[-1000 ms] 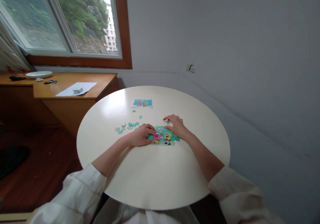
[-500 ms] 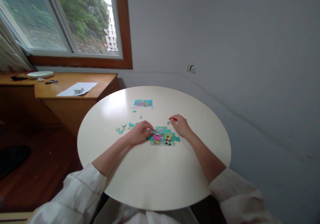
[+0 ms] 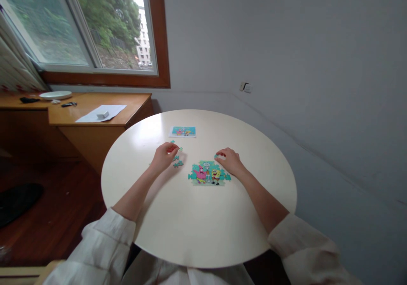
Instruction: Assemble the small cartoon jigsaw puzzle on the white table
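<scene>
A partly joined jigsaw puzzle [image 3: 208, 174] with cartoon figures lies flat on the round table. My left hand [image 3: 163, 155] is beyond its left side, above the loose pieces. Its thumb and fingers are pinched at a small green puzzle piece [image 3: 180, 149]. Just above the puzzle's upper right edge, my right hand [image 3: 230, 161] has its fingers closed around a teal puzzle piece [image 3: 216, 156], partly covered by the fingertips. More loose pieces [image 3: 178, 164] lie under and beside my left hand, some hidden by it.
A picture card [image 3: 182, 132] showing the same figures lies toward the far side of the white round table [image 3: 203, 225]. To the left stands a wooden desk [image 3: 136, 107] with paper, a small white box and a plate. A wall is close on the right.
My left hand has moved from the puzzle's left edge away to the upper left, onto a loose piece. My right hand stays nearly in place, its fingertips slightly lower at its piece.
</scene>
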A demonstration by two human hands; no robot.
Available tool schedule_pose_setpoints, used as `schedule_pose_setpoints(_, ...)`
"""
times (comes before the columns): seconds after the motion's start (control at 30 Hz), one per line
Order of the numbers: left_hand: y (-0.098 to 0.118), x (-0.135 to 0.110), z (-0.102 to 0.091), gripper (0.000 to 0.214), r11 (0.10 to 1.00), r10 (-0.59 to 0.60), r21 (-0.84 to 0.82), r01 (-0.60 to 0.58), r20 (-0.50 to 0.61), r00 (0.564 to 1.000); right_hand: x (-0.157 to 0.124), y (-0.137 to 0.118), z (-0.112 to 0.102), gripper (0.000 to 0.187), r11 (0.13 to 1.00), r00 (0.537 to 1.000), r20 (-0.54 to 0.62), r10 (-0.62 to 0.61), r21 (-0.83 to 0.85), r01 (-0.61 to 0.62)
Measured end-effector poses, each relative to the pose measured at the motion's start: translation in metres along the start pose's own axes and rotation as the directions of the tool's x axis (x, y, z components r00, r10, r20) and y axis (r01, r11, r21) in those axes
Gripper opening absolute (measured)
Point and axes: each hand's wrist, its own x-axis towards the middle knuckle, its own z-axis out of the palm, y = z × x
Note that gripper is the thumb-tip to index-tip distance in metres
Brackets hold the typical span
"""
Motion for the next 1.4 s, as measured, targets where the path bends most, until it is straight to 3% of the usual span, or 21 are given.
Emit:
schedule_pose_setpoints(0.37, 0.004, 0.004, -0.014, 0.017, 0.989, -0.108, 0.087, 0.117, -0.094, 0.990, 0.004, 0.002, 0.004, 0.020, 0.999, 1.000, -0.005, -0.024, 0.023, 0.024)
schedule_pose_setpoints(0.63, -0.009, 0.008, -0.024, 0.032, 0.964, -0.205, 0.160, 0.211, -0.052, 0.977, 0.003, 0.003, 0.005, 0.019, 0.999, 0.999, 0.004, -0.045, 0.004, 0.045)
schedule_pose_setpoints(0.83, -0.009, 0.007, -0.024, 0.032, 0.962, -0.183, 0.199, 0.185, -0.028, 0.983, 0.002, 0.002, 0.006, 0.020, 0.999, 0.999, 0.010, -0.042, -0.014, 0.042)
schedule_pose_setpoints(1.07, -0.012, 0.010, -0.047, 0.024, 0.904, -0.196, 0.360, 0.232, -0.134, 0.971, 0.002, 0.002, 0.006, 0.019, 0.999, 0.999, 0.011, -0.046, -0.016, 0.046)
schedule_pose_setpoints(1.17, -0.020, 0.010, -0.056, 0.022, 0.860, -0.266, 0.440, 0.257, -0.044, 0.963, 0.002, 0.002, 0.006, 0.019, 0.999, 0.999, 0.008, -0.047, -0.018, 0.047)
schedule_pose_setpoints(1.3, -0.030, 0.008, -0.061, 0.022, 0.831, -0.400, 0.471, 0.298, 0.133, 0.907, 0.002, 0.003, 0.006, 0.019, 0.998, 0.998, 0.007, -0.054, -0.014, 0.055)
schedule_pose_setpoints(1.4, -0.034, 0.008, -0.060, 0.027, 0.837, -0.424, 0.458, 0.301, 0.194, 0.884, 0.003, 0.004, 0.006, 0.019, 0.998, 0.998, 0.006, -0.069, -0.011, 0.069)
